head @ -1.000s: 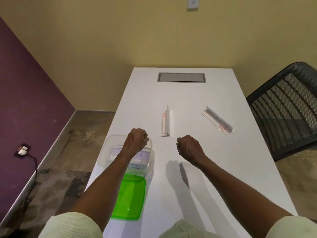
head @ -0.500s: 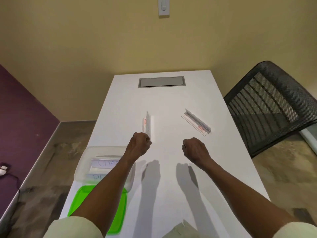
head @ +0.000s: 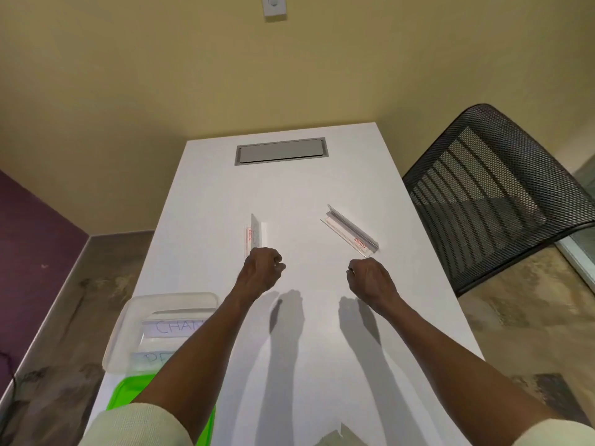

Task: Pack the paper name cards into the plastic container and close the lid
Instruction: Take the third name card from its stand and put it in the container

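So: clear container (head: 128, 329) w/ two lettered cards (head: 174, 326); both hands' fingers curled, empty.

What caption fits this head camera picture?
Both hands reach for two name cards on the table; container waits open.
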### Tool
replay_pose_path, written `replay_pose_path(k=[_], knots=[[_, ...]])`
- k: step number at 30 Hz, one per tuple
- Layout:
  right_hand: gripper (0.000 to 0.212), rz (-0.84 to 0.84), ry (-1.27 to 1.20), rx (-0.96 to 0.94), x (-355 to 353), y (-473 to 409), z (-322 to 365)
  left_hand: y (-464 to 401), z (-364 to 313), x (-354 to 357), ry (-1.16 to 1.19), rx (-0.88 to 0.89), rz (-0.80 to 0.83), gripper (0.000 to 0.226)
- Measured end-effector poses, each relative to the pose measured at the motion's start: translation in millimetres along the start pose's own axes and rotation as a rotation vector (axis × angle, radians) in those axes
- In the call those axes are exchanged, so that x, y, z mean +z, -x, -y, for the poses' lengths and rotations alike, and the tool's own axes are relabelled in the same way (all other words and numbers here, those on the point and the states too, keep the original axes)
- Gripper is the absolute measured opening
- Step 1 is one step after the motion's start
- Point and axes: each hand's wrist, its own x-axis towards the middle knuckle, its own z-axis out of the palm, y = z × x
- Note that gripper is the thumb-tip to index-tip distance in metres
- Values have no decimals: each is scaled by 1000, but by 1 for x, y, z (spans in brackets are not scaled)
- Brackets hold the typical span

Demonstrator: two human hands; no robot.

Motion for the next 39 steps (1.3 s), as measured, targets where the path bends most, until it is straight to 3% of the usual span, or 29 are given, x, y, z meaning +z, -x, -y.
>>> replay_pose_path(k=[3, 6, 15, 21, 24, 28, 36, 39], knots=[[23, -3, -18, 39, 6, -9, -10, -14, 0, 7, 44, 0, 7, 16], [20, -4, -47, 62, 10, -18, -19, -30, 0, 14, 83, -8, 4, 31], [28, -70, -120, 181, 10, -45, -36, -86, -11, 33, 93, 17, -14, 27], [11, -75, -131, 282, 21, -66, -58, -133, -23, 47, 54, 108, -20, 32], [17, -90, -144, 304, 21, -74, -67, -157, -31, 52, 67, 126, 13, 31], [24, 49, -103, 395, 21, -91, -78, -188, -44, 60, 74, 115, -1, 40], [23, 41, -161, 529, 30, -116, -87, -233, -70, 83, 3, 166, 77, 49], [29, -24, -248, 671, 37, -122, -91, -245, -77, 92, -33, 174, 137, 33]])
